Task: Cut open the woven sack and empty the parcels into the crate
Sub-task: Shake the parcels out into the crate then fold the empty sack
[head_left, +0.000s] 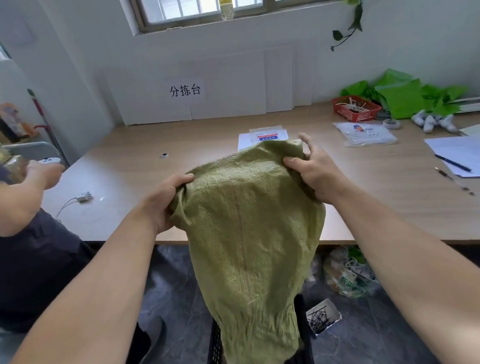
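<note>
Above crate (215,349), fingers (293,161) gripping sack (249,223)

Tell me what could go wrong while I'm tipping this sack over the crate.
1. The green woven sack drapes over the black crate and hides its opening, so parcels could land on the floor unseen.
2. The left hand and right hand only pinch bunched fabric at the top; a sudden shift might pull it loose.
3. The open box of dark clips sits beside the crate and could get knocked.
</note>
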